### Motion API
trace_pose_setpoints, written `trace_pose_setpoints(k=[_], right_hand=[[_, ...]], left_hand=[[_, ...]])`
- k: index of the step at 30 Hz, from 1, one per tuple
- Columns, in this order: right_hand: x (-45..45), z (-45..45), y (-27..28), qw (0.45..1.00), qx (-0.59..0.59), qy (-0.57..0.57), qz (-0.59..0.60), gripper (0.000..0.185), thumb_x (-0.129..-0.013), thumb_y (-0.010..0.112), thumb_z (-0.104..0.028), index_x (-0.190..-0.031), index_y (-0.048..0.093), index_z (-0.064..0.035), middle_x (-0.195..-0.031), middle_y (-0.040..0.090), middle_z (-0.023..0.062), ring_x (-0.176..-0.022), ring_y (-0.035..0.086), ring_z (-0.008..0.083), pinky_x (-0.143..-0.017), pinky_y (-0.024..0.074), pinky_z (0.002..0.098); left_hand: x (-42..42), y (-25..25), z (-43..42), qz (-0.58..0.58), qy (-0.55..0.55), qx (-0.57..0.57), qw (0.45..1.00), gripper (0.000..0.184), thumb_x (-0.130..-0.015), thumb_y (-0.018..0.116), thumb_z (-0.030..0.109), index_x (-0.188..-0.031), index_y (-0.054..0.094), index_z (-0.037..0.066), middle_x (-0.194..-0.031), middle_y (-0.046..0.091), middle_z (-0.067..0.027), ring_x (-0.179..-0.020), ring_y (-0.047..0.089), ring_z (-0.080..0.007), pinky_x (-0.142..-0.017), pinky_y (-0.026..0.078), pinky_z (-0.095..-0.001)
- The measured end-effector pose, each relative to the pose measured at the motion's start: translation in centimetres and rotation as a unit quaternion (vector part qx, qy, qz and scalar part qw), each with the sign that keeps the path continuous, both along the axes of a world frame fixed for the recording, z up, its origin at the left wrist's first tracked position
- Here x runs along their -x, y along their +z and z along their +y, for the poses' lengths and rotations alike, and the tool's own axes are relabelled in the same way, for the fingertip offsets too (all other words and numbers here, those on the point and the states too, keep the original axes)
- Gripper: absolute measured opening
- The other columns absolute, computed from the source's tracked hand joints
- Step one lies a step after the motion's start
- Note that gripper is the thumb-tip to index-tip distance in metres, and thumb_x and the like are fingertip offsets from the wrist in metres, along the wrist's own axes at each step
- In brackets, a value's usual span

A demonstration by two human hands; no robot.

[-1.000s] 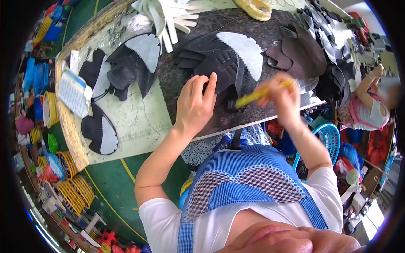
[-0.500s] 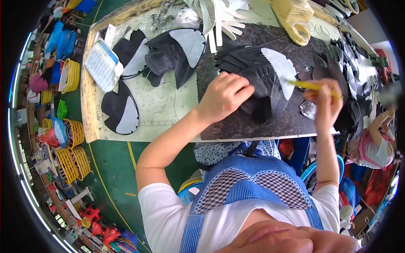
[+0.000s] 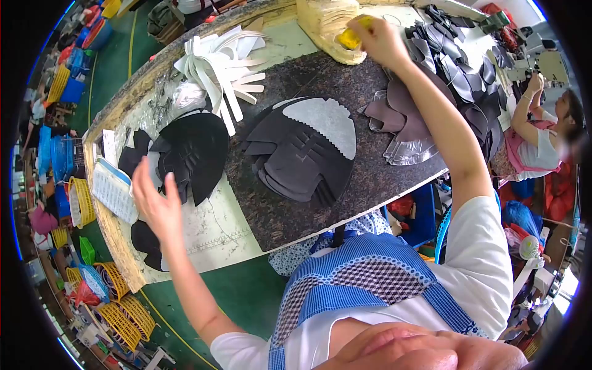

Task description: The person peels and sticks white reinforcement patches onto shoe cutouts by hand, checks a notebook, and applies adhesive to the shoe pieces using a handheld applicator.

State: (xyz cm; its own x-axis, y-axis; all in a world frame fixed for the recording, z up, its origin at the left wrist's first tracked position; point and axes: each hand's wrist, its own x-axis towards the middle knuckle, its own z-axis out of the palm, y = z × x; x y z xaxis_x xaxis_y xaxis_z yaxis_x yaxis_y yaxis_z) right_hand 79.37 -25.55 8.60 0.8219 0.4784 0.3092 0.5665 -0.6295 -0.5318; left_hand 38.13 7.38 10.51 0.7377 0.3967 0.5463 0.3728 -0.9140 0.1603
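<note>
My left hand is open with fingers spread, at the lower left edge of a pile of black shoe upper pieces. Another fanned stack of black upper pieces, with a whitish toothed-edge backing on top, lies on the dark stone slab. My right hand is closed on the yellow brush at the mouth of a glue-crusted, cream-yellow container. Its bristle end is not visible.
White strips lie at the back of the table. Brownish pieces and a heap of dark pieces are on the right. A written-on pad sits at the left edge. A co-worker sits at the right.
My right hand has moved from above the stack on the slab to the container with the brush. My left hand has left that stack, moved left and opened. The view has turned.
</note>
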Motion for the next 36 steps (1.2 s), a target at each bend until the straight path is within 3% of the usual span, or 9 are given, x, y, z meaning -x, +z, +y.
trace_pose_setpoints(k=[3,7,17,21,23,27,31,33,36], right_hand=[[-2.5,-2.7,-1.7,0.935,-0.307,-0.075,0.161,0.035,-0.097,0.067,-0.031,-0.104,0.072,0.0031,-0.081,0.072,0.0087,-0.063,0.065,0.0132,-0.058,0.0510,0.0269],[-0.1,-5.5,-2.3,0.837,-0.294,0.003,0.461,0.030,-0.100,0.066,-0.025,-0.106,0.068,0.0044,-0.075,0.067,0.0066,-0.057,0.062,0.0072,-0.053,0.0495,0.0208],[16.8,5.5,0.9,0.913,-0.307,0.058,0.264,0.024,-0.101,0.057,-0.018,-0.105,0.068,0.0022,-0.075,0.071,0.0116,-0.061,0.070,0.0151,-0.056,0.0541,0.0290],[16.5,8.7,3.6,0.984,-0.038,0.161,0.070,0.043,-0.079,0.072,-0.039,-0.082,0.073,0.0032,-0.072,0.070,0.0204,-0.070,0.072,0.0339,-0.072,0.0576,0.0429],[13.2,6.3,3.7,0.987,0.055,0.102,0.110,0.041,-0.078,0.071,-0.037,-0.080,0.074,0.0032,-0.070,0.070,0.0177,-0.065,0.072,0.0288,-0.066,0.0572,0.0403],[14.4,-2.2,1.0,0.969,-0.098,0.066,0.219,0.026,-0.082,0.069,-0.022,-0.079,0.069,0.0039,-0.067,0.069,0.0100,-0.059,0.065,0.0115,-0.053,0.0508,0.0295],[25.4,-6.1,0.6,0.913,-0.138,0.174,0.343,0.015,-0.086,0.069,-0.012,-0.086,0.068,0.0030,-0.077,0.070,0.0090,-0.076,0.067,0.0107,-0.068,0.0529,0.0243],[24.1,-6.2,-0.1,0.834,-0.391,0.012,0.388,0.017,-0.092,0.069,-0.013,-0.093,0.068,0.0033,-0.081,0.072,0.0098,-0.079,0.069,0.0118,-0.073,0.0547,0.0239],[23.5,-7.5,-2.1,0.907,-0.313,-0.016,0.280,0.019,-0.098,0.065,-0.014,-0.096,0.067,0.0050,-0.084,0.072,0.0094,-0.079,0.070,0.0126,-0.071,0.0562,0.0258]], left_hand=[[-1.1,-0.1,-7.9,-0.017,-0.166,0.197,0.966,0.034,-0.083,0.076,0.004,-0.116,0.069,0.003,-0.119,0.068,-0.0112,-0.111,0.065,-0.0298,-0.096,0.051,-0.0407],[-4.8,-2.2,-14.7,0.082,-0.431,0.159,0.884,0.054,-0.086,0.075,0.024,-0.135,0.061,0.009,-0.143,0.056,-0.0138,-0.135,0.052,-0.0321,-0.112,0.040,-0.0471],[-7.8,-5.6,-17.4,0.092,-0.361,0.153,0.915,0.053,-0.093,0.061,0.025,-0.143,0.053,0.009,-0.152,0.046,-0.0150,-0.143,0.041,-0.0315,-0.120,0.028,-0.0486],[-7.2,-5.3,-16.6,0.059,-0.368,0.240,0.896,0.048,-0.093,0.066,0.023,-0.137,0.056,0.008,-0.147,0.052,-0.0153,-0.140,0.046,-0.0332,-0.118,0.033,-0.0473],[-6.3,-4.8,-15.0,0.049,-0.368,0.324,0.870,0.045,-0.091,0.070,0.021,-0.132,0.059,0.007,-0.145,0.054,-0.0143,-0.138,0.048,-0.0337,-0.116,0.038,-0.0463],[-5.3,-5.3,-14.6,0.052,-0.347,0.217,0.911,0.041,-0.080,0.081,0.015,-0.117,0.068,0.005,-0.136,0.063,-0.0075,-0.129,0.058,-0.0292,-0.106,0.050,-0.0408],[-5.6,-4.7,-14.5,0.061,-0.356,0.141,0.922,0.038,-0.077,0.083,0.017,-0.112,0.072,0.006,-0.128,0.066,-0.0076,-0.119,0.064,-0.0279,-0.096,0.054,-0.0387],[-5.7,-4.2,-14.4,0.067,-0.358,0.111,0.925,0.039,-0.076,0.083,0.018,-0.112,0.072,0.006,-0.119,0.066,-0.0078,-0.109,0.064,-0.0279,-0.090,0.054,-0.0383],[-5.1,-4.4,-14.8,0.065,-0.351,0.093,0.930,0.040,-0.076,0.083,0.018,-0.114,0.073,0.008,-0.107,0.063,-0.0070,-0.097,0.062,-0.0269,-0.082,0.052,-0.0379]])
